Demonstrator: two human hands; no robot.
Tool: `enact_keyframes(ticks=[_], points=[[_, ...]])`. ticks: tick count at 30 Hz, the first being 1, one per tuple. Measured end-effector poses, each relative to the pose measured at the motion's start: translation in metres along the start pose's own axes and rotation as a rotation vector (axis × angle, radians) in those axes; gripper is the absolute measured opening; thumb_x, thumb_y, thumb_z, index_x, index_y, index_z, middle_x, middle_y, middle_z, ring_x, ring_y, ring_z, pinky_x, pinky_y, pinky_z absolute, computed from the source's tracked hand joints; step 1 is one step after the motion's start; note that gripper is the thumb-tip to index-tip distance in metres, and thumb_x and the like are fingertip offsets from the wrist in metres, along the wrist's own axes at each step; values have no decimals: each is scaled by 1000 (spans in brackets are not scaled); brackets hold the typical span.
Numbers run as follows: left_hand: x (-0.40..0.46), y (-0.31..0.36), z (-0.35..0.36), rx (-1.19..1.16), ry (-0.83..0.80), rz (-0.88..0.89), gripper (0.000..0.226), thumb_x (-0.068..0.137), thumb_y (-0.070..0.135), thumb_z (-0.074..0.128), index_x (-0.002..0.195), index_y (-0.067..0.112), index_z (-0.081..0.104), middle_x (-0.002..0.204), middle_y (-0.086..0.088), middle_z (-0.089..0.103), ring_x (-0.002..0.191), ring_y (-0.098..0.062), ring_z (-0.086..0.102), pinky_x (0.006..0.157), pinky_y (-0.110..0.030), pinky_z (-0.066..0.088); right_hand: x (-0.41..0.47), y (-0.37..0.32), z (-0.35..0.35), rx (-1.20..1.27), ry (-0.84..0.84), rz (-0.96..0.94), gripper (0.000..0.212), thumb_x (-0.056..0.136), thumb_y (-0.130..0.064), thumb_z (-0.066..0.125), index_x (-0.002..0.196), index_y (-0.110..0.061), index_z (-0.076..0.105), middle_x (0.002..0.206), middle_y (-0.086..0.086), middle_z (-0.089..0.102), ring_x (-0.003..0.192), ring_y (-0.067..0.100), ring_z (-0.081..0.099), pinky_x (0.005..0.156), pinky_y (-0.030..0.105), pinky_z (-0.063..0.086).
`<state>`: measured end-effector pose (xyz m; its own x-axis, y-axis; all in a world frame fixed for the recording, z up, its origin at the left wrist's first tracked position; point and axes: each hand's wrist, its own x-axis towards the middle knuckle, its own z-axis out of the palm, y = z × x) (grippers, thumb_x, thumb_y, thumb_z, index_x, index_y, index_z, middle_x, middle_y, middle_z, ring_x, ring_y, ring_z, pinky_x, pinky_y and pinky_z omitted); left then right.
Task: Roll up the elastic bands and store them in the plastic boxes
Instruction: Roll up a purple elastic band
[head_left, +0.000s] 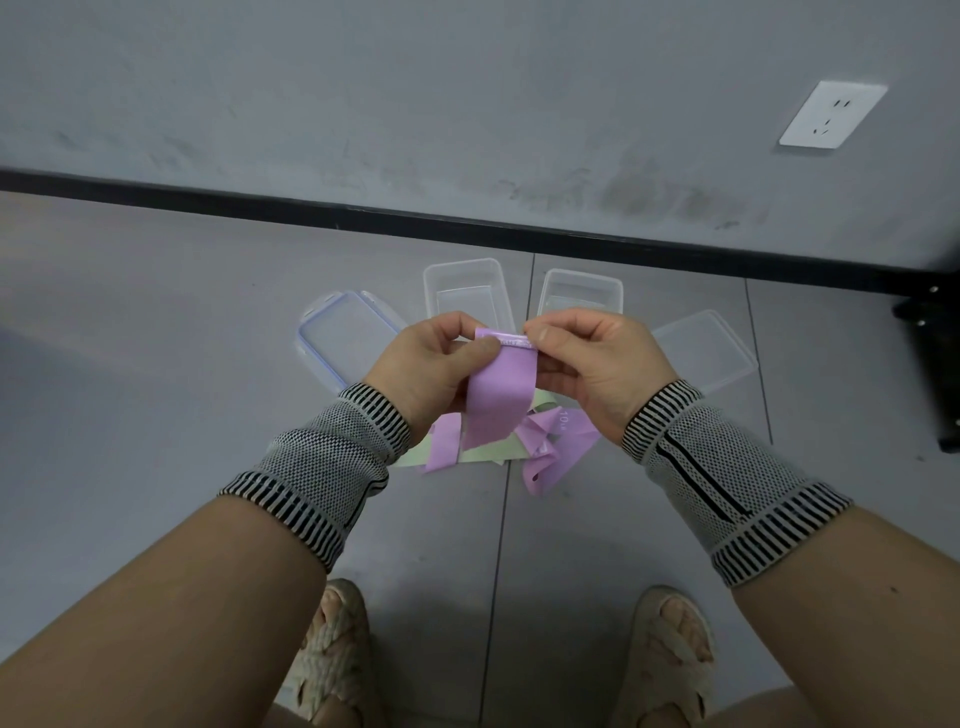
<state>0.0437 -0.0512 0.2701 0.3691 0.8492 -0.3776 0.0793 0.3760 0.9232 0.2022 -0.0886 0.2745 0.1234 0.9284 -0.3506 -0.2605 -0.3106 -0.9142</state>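
A purple elastic band (501, 395) hangs between my hands, its top edge folded into a narrow roll. My left hand (431, 364) pinches the left end of that roll and my right hand (592, 358) pinches the right end. The band's loose tail drops to the floor, where more purple band (558, 447) and a pale green band (488, 452) lie in a heap. Behind my hands stand two clear plastic boxes, one on the left (462, 286) and one on the right (582, 291), both with nothing inside.
A blue-rimmed lid (337, 338) lies left of the boxes and a clear lid (711, 353) to their right. A wall with a black skirting and a socket (831, 114) rises behind. A black stand (935, 364) sits at the right edge. My sandalled feet are below.
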Motion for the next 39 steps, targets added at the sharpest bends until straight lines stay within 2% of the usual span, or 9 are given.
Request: enact_keyframes(ticks=[10,13,17,25,28,30,34,36,39], points=[[4,-4,1,68,52,-51,21,90,20,61,81,1,60,64,-6,59,56,-16,54,54,-25,52,-2,2,-2,-194,29,-47,5,82,-1,69,82,-5,70,80,18,70,70,26,67,66,31,59],[4,-3,1,16,55,-111,35,89,22,62,100,-11,61,75,-15,60,66,-23,55,58,-28,51,-3,3,-1,-210,45,-64,6,80,1,70,82,-5,69,81,21,70,71,27,68,68,34,60],[2,1,1,-79,28,-153,39,89,23,62,109,-12,59,69,-11,64,57,-18,59,53,-24,52,-1,4,-1,-245,39,-99,14,79,4,71,78,-10,68,80,19,69,75,28,68,74,41,59],[4,0,-3,79,45,-33,12,90,12,60,80,5,61,79,-15,58,69,-23,53,60,-29,51,1,3,-1,-145,-24,-29,13,80,6,67,78,-7,66,74,11,66,67,19,65,67,30,59],[2,-1,-6,230,11,64,11,90,12,60,88,2,64,80,-16,62,73,-22,53,69,-34,46,1,1,-4,-161,-65,62,6,82,1,67,82,-6,67,71,9,63,59,16,59,57,23,55],[1,-1,-5,294,-5,124,8,90,11,60,90,4,65,82,-14,66,73,-18,56,67,-28,47,1,2,-6,-196,-94,98,5,81,0,69,85,-3,69,71,9,64,57,15,58,57,23,54],[2,-3,-4,256,-40,94,13,84,15,68,96,10,64,89,-12,71,74,-13,65,70,-27,53,1,3,-5,-68,-97,137,6,82,4,65,82,-2,66,73,11,62,60,18,57,56,21,53],[2,-6,-5,344,-57,88,9,84,15,68,91,10,65,84,-9,70,72,-14,62,71,-30,52,1,3,-5,-17,-83,151,8,82,5,63,81,-2,65,71,10,61,59,18,55,55,20,52],[3,-4,-5,340,-46,75,13,89,17,63,76,14,65,65,3,61,57,-6,52,57,-19,44,2,3,-7,-21,-66,157,8,82,4,64,80,-4,66,71,9,62,60,16,56,53,21,50]])
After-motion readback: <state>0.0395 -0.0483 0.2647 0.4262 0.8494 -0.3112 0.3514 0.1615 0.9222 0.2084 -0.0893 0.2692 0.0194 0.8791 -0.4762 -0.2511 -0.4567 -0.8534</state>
